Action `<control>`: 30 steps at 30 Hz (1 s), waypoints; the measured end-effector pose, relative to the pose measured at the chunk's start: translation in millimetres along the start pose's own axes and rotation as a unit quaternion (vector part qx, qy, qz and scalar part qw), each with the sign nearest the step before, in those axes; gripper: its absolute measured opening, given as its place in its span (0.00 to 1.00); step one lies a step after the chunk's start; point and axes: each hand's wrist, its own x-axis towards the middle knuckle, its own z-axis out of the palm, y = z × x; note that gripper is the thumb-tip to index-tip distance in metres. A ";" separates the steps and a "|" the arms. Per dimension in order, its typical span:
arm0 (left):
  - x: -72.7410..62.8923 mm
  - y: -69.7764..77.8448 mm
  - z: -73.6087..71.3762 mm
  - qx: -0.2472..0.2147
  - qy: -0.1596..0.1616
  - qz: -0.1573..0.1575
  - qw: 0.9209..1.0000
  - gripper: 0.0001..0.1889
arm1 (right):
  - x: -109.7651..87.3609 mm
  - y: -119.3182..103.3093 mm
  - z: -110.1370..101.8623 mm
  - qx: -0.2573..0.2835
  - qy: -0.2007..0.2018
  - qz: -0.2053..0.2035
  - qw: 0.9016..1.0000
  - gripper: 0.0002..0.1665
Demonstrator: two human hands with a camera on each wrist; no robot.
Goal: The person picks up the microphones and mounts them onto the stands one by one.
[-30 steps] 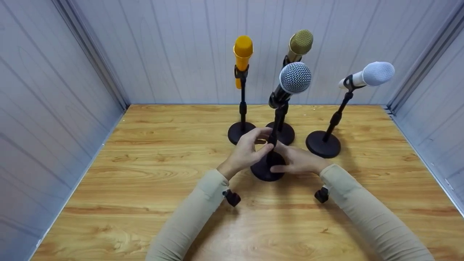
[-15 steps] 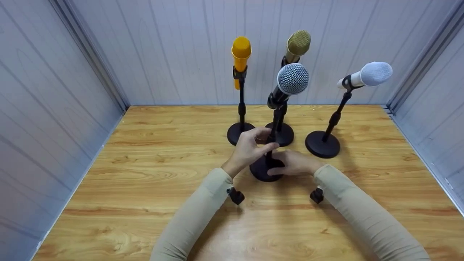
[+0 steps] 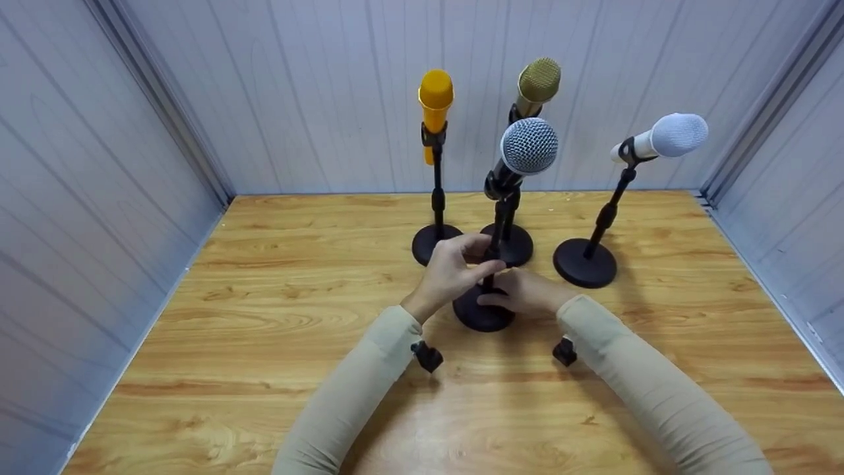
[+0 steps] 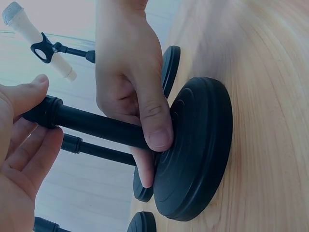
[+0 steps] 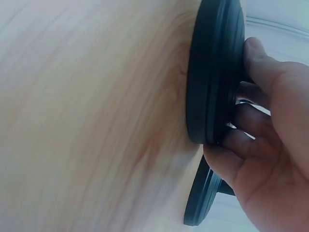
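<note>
In the head view, a microphone [image 3: 529, 146] with a silver mesh head and black body sits clipped on a black desk stand [image 3: 482, 318] with a round base. My left hand [image 3: 450, 274] holds the stand's upright at its collar [image 4: 44, 112], thumb on one side and fingers on the other. Lower down, my right hand [image 3: 529, 293] holds the foot of the upright, its thumb [image 4: 157, 128] lying against the pole just over the base. From the right wrist, the curled fingers [image 5: 246, 130] show close along the base's upper face. The base stands flat on the wooden table.
Behind stand an orange microphone [image 3: 436, 92] and a gold microphone [image 3: 539, 80], each on a black stand. A white microphone [image 3: 679, 135] on its own stand is at the right. Pale panel walls [image 3: 316, 99] edge the wooden table [image 3: 277, 316] at back and sides.
My right hand has slid left, closer around the foot of the upright. The left hand stays at the collar, its thumb reaching farther across. The microphones shift slightly left in view.
</note>
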 end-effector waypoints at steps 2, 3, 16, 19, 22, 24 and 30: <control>0.6 0.4 -0.2 0.002 0.001 0.000 1.000 0.16 | 0.0 -1.1 -0.9 -0.007 0.001 0.002 1.000 0.18; 0.9 0.7 -0.3 0.002 0.001 -0.001 1.000 0.16 | 0.1 -1.7 -1.4 -0.011 0.000 0.005 1.000 0.18; 3.1 2.6 -1.2 -0.010 -0.015 -0.013 1.000 0.12 | 0.9 -8.3 0.1 -0.015 -0.017 0.052 0.998 0.15; 3.4 2.6 -3.7 -0.014 -0.021 -0.017 1.000 0.12 | 1.5 -9.6 0.7 -0.011 -0.019 0.056 0.998 0.15; 2.9 2.5 -6.3 -0.017 -0.030 -0.024 0.999 0.12 | 2.1 -10.6 1.6 -0.005 -0.021 0.057 0.998 0.14; 3.3 2.3 -7.3 -0.023 -0.036 -0.029 0.999 0.12 | 2.0 -10.4 2.1 -0.004 -0.019 0.053 0.998 0.13; 8.5 -0.1 -6.7 -0.044 -0.054 -0.025 0.997 0.11 | -1.0 -8.4 1.1 -0.011 -0.008 0.042 0.999 0.13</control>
